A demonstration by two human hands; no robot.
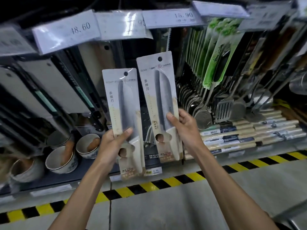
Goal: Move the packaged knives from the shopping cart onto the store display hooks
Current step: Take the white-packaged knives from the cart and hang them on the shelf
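Observation:
I hold two packaged knives upright in front of the display. My left hand (pixel 114 145) grips the lower part of the left knife package (pixel 123 113), a grey-beige card with a hang hole at its top. My right hand (pixel 181 127) grips the right knife package (pixel 158 100), which sits a little higher and closer to the rack. Both cards show a long grey blade and pale handle. The display hooks behind them are hidden by price tags (pixel 172 19) and hanging goods. The shopping cart is out of sight.
Boxed cleavers (pixel 54 87) hang at the left. Green-carded utensils (pixel 216 57), spoons and spatulas (pixel 224 110) hang at the right. Ceramic cups (pixel 61 160) stand on the low shelf; rolling pins (pixel 249 131) lie to the right. Yellow-black tape (pixel 149 186) marks the floor edge.

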